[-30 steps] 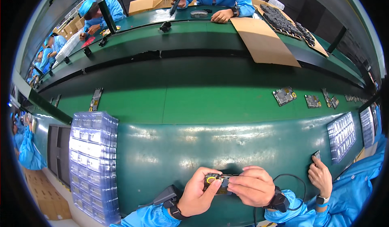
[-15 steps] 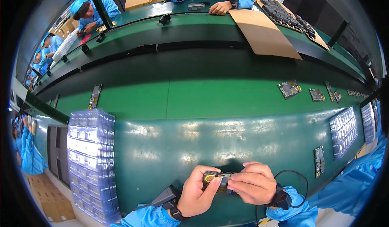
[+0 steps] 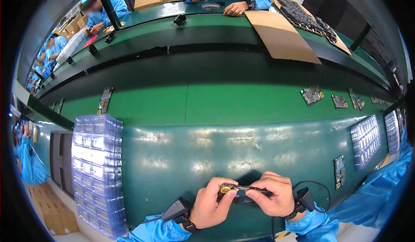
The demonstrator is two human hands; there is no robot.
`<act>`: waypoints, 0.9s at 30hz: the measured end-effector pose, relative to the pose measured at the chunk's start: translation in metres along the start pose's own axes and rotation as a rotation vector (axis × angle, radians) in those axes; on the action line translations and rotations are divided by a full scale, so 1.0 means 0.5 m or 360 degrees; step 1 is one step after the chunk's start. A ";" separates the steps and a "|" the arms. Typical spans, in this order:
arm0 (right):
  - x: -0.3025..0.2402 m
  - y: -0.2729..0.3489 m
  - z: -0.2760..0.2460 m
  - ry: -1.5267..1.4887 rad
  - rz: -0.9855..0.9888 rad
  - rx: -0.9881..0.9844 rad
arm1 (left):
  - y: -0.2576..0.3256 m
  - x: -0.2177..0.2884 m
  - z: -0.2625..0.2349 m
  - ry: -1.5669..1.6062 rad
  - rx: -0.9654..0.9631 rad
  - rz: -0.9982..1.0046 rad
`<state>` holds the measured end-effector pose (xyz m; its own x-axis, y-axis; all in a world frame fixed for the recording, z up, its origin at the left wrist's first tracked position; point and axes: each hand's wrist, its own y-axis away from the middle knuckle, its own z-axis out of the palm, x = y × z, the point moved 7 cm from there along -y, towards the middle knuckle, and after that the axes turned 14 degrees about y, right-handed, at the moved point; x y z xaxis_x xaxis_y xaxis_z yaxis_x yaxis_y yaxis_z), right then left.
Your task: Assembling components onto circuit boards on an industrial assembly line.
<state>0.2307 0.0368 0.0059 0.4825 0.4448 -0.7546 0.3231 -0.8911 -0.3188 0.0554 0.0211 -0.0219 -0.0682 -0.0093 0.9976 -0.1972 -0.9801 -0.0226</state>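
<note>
Near the front of the green bench, both my hands hold a small circuit board [image 3: 241, 189] with a yellow ring at its left end. My left hand [image 3: 212, 205] pinches that end between thumb and fingers. At the other end my right hand [image 3: 273, 195] is closed on the board, thumb on the near side and fingers behind. The board is tilted nearly edge-on, so most of its face is hidden. Another circuit board [image 3: 339, 172] lies on the bench to the right of my hands.
Stacked clear plastic trays [image 3: 96, 168] stand at left; another tray stack [image 3: 365, 141] is at right. Beyond the bench runs a green conveyor belt [image 3: 242, 106] carrying circuit boards [image 3: 312, 95]. A cardboard sheet [image 3: 283, 36] overhangs the far ledge. Co-workers in blue sit across and alongside.
My right hand has turned, its thumb now pressing the board's near side, and the board has tipped more edge-on. The boards at left and the seam on the belt have shifted slightly right.
</note>
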 end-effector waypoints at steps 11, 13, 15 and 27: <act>0.038 0.005 0.026 -0.0231 0.0229 -0.0443 | -0.015 -0.014 -0.004 0.0064 -0.0057 -0.0215; 0.071 0.038 0.050 -0.0659 0.0590 -0.0544 | -0.010 -0.017 0.002 0.0144 -0.0076 -0.0195; 0.066 0.034 0.054 -0.0695 0.0616 -0.0523 | -0.007 -0.033 -0.003 0.0215 -0.0054 -0.0234; -0.021 0.006 0.003 -0.0053 -0.0166 -0.0029 | -0.002 -0.019 0.000 0.0166 -0.0168 -0.0003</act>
<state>0.2253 0.0293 0.0120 0.4184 0.5318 -0.7363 0.3849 -0.8381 -0.3866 0.0562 0.0220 -0.0315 -0.1677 0.0184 0.9857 -0.2987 -0.9538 -0.0330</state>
